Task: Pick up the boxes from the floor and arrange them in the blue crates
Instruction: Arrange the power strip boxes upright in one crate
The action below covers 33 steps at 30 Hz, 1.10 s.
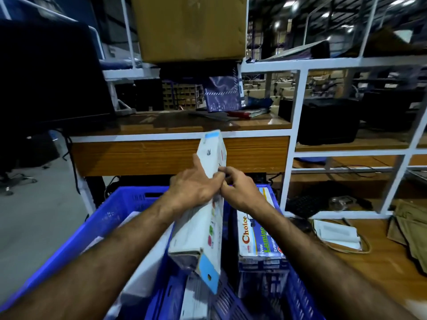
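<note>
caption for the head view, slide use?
Both hands, left and right, hold a long white box above blue crates partly filled with boxes.

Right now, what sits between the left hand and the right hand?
In the head view, the long white box runs between the left hand and the right hand; both grip it above the blue crate.

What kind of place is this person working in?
Probably a warehouse or packing area: white metal racking carries a big cardboard carton, and blue crates below hold boxed goods such as the "Choice" box.
</note>
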Tool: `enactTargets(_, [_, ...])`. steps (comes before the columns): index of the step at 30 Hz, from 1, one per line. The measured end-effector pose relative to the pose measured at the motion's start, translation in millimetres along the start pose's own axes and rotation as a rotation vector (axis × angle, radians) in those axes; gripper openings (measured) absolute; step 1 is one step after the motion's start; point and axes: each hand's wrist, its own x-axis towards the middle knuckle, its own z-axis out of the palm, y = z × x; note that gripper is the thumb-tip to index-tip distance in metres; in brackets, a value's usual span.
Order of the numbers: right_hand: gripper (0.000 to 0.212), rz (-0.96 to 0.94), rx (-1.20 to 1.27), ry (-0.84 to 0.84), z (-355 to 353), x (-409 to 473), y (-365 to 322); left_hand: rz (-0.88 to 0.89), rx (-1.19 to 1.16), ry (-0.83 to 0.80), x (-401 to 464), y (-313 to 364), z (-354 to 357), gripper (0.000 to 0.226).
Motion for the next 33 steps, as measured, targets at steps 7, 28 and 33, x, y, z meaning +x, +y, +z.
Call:
enactTargets(7, [0.043, 0.200, -0.022, -0.195, 21.6, -24.1, 44.1, -0.061, 0.037, -0.206, -4.0, -4.6, 82.0, 0.087])
enactTargets(28, [0.090, 0.133, -0.561, -0.442, 49.6, -107.6, 35.7, 0.114, 0.072, -0.330, -12.7, -27.8, 194.2, 0.063])
enactTargets(33, [0.081, 0.116, -0.747, -0.489, 80.7, -110.9, 53.6, -0.001, 0.027, -0.364, -12.3, -42.5, 213.3, 0.065])
